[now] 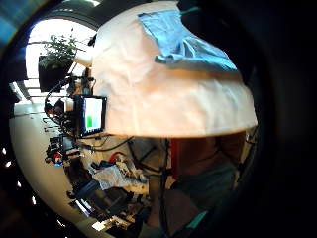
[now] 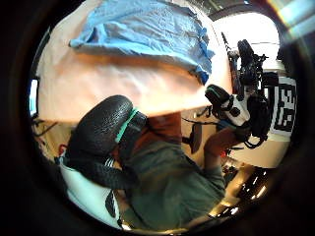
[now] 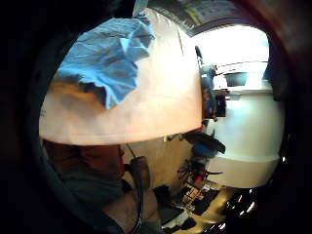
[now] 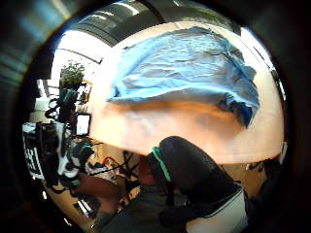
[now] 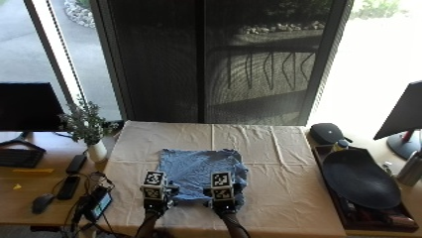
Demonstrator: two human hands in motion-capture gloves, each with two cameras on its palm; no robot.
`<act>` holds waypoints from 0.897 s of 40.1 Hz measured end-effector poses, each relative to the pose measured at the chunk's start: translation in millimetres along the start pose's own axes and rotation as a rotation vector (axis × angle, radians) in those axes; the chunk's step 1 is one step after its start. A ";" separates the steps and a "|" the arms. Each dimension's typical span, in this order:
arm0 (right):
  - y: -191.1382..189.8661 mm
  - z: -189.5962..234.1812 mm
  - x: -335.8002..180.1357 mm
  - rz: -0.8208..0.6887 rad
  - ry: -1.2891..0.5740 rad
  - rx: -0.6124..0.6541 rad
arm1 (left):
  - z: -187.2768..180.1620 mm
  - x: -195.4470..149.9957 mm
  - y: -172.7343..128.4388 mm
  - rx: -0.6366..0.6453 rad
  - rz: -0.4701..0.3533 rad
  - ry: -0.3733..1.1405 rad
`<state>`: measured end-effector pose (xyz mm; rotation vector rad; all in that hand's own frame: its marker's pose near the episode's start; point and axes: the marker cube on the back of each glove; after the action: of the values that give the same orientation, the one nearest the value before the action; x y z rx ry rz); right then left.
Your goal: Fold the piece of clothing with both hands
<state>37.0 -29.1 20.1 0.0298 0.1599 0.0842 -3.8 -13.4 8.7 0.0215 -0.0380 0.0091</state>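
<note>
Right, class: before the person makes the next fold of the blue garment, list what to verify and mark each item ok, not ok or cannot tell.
1. Blue garment lies wholly on the tablecloth: ok.
2. Garment flat: not ok; the corner toward the person's right is bunched.
3. Left hand and right hand both at the near hem: ok.
4. Hands gripping the cloth: cannot tell; the marker cubes hide the fingers.
5. Bare tablecloth beyond the garment to fold onto: ok.
6. Potted plant stands off the tablecloth: ok.

Blue garment point(image 1: 185, 42) is lying crumpled on cloth-covered table point(image 1: 168, 94), with small lit screen point(image 1: 90, 115) and potted plant point(image 1: 57, 57) sitting beside it.
</note>
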 end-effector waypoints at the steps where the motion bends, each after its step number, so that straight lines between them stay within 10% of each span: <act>1: -6.7 6.6 4.7 0.010 0.017 -0.005 | 4.7 -1.6 -6.7 0.006 -0.002 -0.001; 19: -55.6 100.3 41.3 -0.043 -0.028 -0.226 | 72.7 -12.6 -74.6 -0.106 0.094 -0.092; 36: -66.8 106.5 38.4 -0.038 -0.021 0.137 | 113.1 -21.8 -107.5 0.243 0.097 -0.012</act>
<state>97.3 -94.7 116.7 0.1640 0.1454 0.0348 -28.8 -123.5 118.6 0.2628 -0.0496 0.1111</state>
